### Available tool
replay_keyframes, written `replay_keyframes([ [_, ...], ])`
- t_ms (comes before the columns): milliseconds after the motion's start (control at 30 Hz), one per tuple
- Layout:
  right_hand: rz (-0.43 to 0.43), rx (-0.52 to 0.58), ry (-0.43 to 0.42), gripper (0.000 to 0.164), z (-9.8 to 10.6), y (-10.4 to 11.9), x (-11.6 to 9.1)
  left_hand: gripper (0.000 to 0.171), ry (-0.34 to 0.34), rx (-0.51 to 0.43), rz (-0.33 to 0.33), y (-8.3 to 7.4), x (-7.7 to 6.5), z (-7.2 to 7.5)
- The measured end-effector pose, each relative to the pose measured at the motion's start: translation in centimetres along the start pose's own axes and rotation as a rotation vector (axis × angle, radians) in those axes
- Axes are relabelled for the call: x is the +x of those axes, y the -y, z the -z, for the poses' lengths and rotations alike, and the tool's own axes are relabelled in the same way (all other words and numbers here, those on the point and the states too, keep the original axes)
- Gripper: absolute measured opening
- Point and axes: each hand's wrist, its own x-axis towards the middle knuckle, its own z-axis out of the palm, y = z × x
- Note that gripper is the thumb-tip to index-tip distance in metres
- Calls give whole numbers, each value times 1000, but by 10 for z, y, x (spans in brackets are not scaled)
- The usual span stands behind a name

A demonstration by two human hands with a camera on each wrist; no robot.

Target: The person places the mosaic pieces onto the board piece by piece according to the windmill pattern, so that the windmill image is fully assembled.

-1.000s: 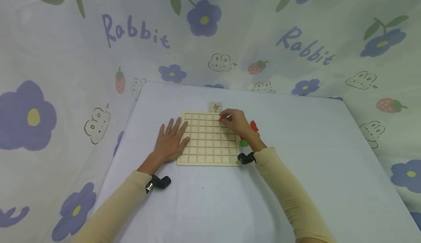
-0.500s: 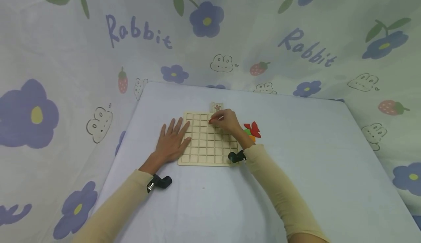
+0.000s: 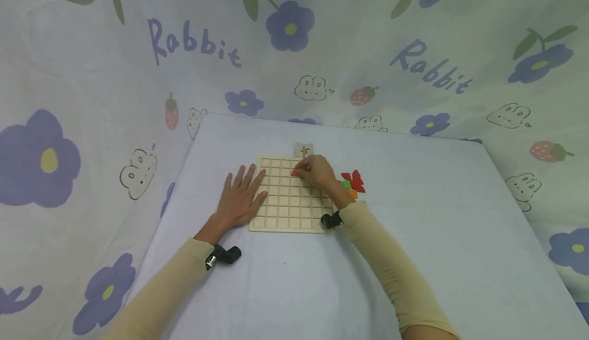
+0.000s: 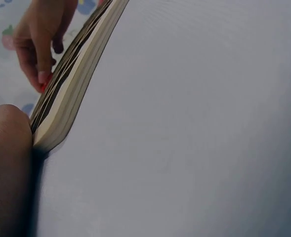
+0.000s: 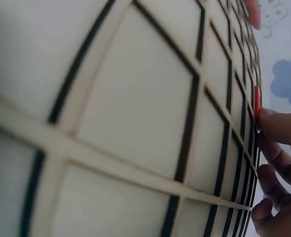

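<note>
A pale wooden board [image 3: 284,202] with a grid of square recesses lies on the white table. Spread flat at its left side, my left hand [image 3: 240,197] rests with index finger and thumb over the board's edge. My right hand [image 3: 317,172] is over the upper part of the board and pinches a small red piece [image 3: 295,173] at one of the squares. From the right wrist view, the thumb [image 5: 281,126] meets the end of this red piece, seen edge-on against the grid. The left wrist view shows the same right hand [image 4: 39,44] with fingertips down at the board.
Right of the board lies a loose cluster of red pieces [image 3: 355,181], a green piece [image 3: 346,183] and an orange piece [image 3: 353,193]. Behind the board is a small card [image 3: 303,149] with a grid and a red figure. A printed cloth [image 3: 349,48] hangs around the table.
My right hand has moved left across the board with the red piece, then slightly down onto a square. This uncovered the coloured pieces on the right. My left hand has stayed in place.
</note>
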Motion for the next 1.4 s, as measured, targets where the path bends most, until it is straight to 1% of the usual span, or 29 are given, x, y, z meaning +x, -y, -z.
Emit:
replay_keyframes([
  [167,40,-114,2,14,-1,-4,0,65,-12,-20,-9,-2,1,-3],
  [300,100,-208,11,18,0,-9,-1,65,-3,-16,0,-3,1,-2],
  [400,150,-222,24,26,2,-10,-1,65,8,0,19,-2,0,1],
  [467,152,-204,27,33,5,-11,-1,66,12,8,27,-2,0,3],
  [533,127,-168,36,39,9,-11,-3,66,14,5,28,-2,0,4],
  [633,71,-139,47,43,14,-15,-7,66,10,0,24,-3,-1,6],
  [767,14,-143,34,42,20,-27,-17,66,4,1,20,-3,0,5],
  [900,-20,-155,12,40,31,-42,-27,66,6,3,23,-4,-1,4],
  [1000,-36,-194,-7,40,40,-52,-34,66,6,-3,24,-4,-1,4],
  [1100,-62,-260,-37,38,48,-63,-41,66,-4,-9,18,-4,-1,5],
  [1200,-70,-328,-57,33,57,-71,-46,66,-8,-6,18,-4,-1,4],
  [1333,-106,-402,-34,29,67,-78,-52,66,-5,-3,22,-3,-1,2],
  [1400,-139,-417,-16,29,70,-80,-54,66,-5,-3,21,-3,-1,2],
])
